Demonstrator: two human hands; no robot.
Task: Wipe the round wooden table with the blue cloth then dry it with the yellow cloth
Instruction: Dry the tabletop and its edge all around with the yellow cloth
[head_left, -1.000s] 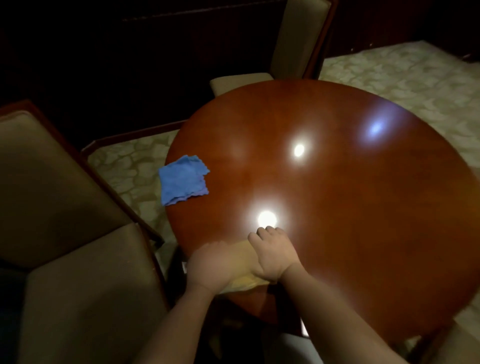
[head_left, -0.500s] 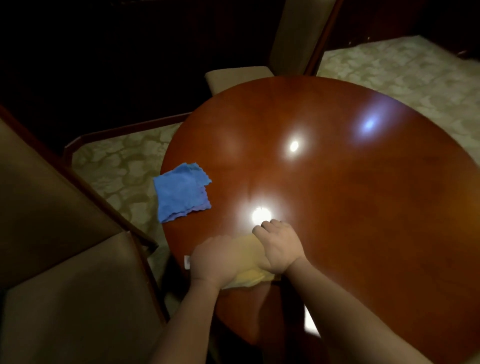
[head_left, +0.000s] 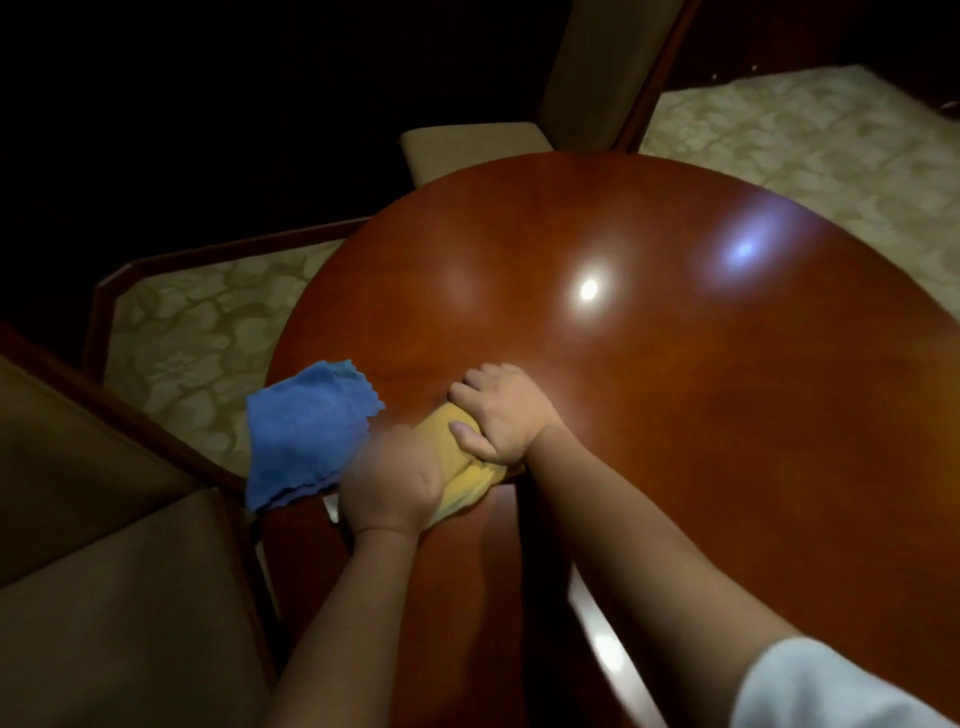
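Observation:
The round wooden table (head_left: 675, 389) fills the right of the view, glossy and reddish-brown. A yellow cloth (head_left: 465, 475) lies bunched at its near left edge under both hands. My left hand (head_left: 389, 480) grips the cloth's near left part. My right hand (head_left: 498, 413) grips its far right part, thumb curled over the fabric. The blue cloth (head_left: 304, 434), folded and flat, lies on the table's left edge, partly overhanging, just left of my left hand.
A beige padded chair (head_left: 104, 597) stands close at the left, its wooden arm near the table's edge. Another chair (head_left: 519, 140) is tucked in at the far side. Patterned carpet (head_left: 197, 332) shows around the table. The background is dark.
The view has tilted down and closer. Both hands with the yellow cloth now sit closer to the blue cloth, and my right hand's thumb shows curled over the yellow fabric.

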